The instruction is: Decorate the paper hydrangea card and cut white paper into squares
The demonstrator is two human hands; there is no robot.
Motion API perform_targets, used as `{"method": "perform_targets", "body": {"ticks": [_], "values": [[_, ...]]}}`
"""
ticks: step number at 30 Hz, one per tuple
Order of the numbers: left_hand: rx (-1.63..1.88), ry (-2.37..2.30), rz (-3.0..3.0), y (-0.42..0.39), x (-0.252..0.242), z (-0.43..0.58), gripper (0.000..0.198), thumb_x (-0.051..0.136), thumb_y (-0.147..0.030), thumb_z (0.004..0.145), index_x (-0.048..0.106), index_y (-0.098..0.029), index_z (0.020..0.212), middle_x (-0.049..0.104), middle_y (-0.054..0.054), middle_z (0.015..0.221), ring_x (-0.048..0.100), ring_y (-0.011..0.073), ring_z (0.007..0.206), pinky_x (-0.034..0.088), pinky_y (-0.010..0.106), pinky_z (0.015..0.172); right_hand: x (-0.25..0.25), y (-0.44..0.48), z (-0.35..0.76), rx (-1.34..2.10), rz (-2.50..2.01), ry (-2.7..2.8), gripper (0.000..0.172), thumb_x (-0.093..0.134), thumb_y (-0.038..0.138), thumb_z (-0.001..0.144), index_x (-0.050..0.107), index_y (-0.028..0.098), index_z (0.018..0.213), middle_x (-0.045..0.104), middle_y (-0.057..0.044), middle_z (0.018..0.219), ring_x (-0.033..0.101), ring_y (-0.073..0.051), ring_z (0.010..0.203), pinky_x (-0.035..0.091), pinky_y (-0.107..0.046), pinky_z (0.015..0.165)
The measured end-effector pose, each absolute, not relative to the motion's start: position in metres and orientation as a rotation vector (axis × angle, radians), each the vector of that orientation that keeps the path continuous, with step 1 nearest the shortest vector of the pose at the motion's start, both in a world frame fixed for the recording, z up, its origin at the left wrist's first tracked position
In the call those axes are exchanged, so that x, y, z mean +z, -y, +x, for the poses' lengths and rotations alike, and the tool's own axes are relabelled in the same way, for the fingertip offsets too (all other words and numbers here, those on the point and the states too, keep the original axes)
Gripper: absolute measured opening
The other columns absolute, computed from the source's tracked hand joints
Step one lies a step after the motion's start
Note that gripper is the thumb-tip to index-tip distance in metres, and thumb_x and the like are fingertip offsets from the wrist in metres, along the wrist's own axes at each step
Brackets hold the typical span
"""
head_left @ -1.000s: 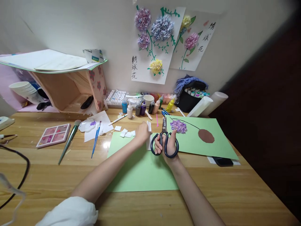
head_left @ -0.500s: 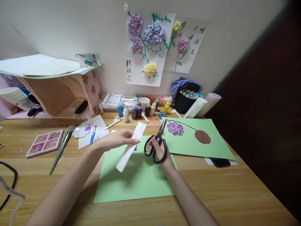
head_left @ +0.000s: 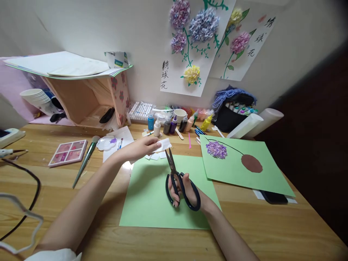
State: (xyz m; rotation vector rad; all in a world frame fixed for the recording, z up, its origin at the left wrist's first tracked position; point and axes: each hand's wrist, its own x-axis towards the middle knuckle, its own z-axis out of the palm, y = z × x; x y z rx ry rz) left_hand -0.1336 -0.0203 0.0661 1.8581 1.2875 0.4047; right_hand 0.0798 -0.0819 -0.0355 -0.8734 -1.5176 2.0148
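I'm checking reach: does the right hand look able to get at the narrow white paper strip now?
Probably yes: the right hand holds black-handled metal scissors, their slightly parted blades pointing toward the narrow white paper strip, whose end juts free of the left hand; nothing visible lies between.

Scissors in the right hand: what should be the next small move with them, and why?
Probably move the scissors slightly forward, so the strip comes between the blades. The right hand holds them with the blades parted, tips close to the strip's free end, and the left hand pinches the strip. Small white pieces lie below it, so cutting seems fitting.
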Motion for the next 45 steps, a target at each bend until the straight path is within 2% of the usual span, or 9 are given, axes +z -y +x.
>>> {"method": "perform_targets", "body": {"ticks": [10, 22, 28, 34, 37, 45], "values": [[0.296, -1.182, 1.847, 0.020, 0.055, -0.130, 0.036, 0.037, -0.052, 0.085, 0.046, -0.018, 0.075, 0.044, -0.001, 0.072, 0.042, 0.0133, 0.066, 0.035, 0.026, 0.061, -0.034, 0.081, 0.078, 1.905, -0.968, 1.530, 0.073, 0.019, 0.084, 0.066, 0.046, 0.018, 0.079, 0.042, 0.007, 0.047, 0.043, -0.008, 0.036, 0.039, -0.021, 0.041], [0.298, -1.226, 1.855, 0.020, 0.057, -0.130, 0.037, 0.038, -0.052, 0.085, 0.044, -0.018, 0.071, 0.040, -0.002, 0.067, 0.038, 0.0117, 0.060, 0.029, 0.025, 0.055, -0.019, 0.083, 0.069, 1.748, -1.106, 1.532, 0.067, 0.036, 0.086, 0.057, 0.039, 0.021, 0.071, 0.034, 0.011, 0.041, 0.032, -0.006, 0.031, 0.034, -0.019, 0.031], [0.319, -1.204, 1.861, 0.018, 0.058, -0.131, 0.039, 0.036, -0.052, 0.086, 0.047, -0.017, 0.073, 0.040, -0.001, 0.069, 0.037, 0.0117, 0.061, 0.028, 0.025, 0.055, -0.032, 0.084, 0.072, 1.646, -1.082, 1.618, 0.060, 0.036, 0.080, 0.068, 0.042, 0.020, 0.072, 0.037, 0.009, 0.040, 0.034, -0.007, 0.029, 0.028, -0.019, 0.032], [0.324, -1.182, 1.859, 0.018, 0.058, -0.128, 0.039, 0.037, -0.052, 0.085, 0.046, -0.017, 0.070, 0.037, -0.002, 0.066, 0.035, 0.0113, 0.059, 0.026, 0.025, 0.053, -0.028, 0.085, 0.071, 1.746, -1.013, 1.560, 0.068, 0.027, 0.085, 0.063, 0.041, 0.020, 0.077, 0.038, 0.009, 0.044, 0.038, -0.007, 0.033, 0.038, -0.020, 0.038], [0.314, -1.167, 1.852, 0.019, 0.058, -0.127, 0.039, 0.038, -0.052, 0.084, 0.047, -0.017, 0.071, 0.038, -0.002, 0.066, 0.036, 0.0113, 0.059, 0.027, 0.025, 0.053, -0.024, 0.084, 0.070, 1.743, -1.027, 1.551, 0.069, 0.027, 0.087, 0.060, 0.039, 0.021, 0.075, 0.036, 0.010, 0.042, 0.036, -0.007, 0.032, 0.038, -0.020, 0.037], [0.282, -1.136, 1.828, 0.018, 0.057, -0.128, 0.040, 0.041, -0.054, 0.083, 0.053, -0.016, 0.072, 0.041, -0.001, 0.067, 0.038, 0.0115, 0.061, 0.031, 0.024, 0.055, -0.028, 0.083, 0.076, 1.705, -0.992, 1.638, 0.064, 0.026, 0.082, 0.068, 0.040, 0.020, 0.077, 0.040, 0.008, 0.047, 0.039, -0.008, 0.036, 0.037, -0.019, 0.038]]}}
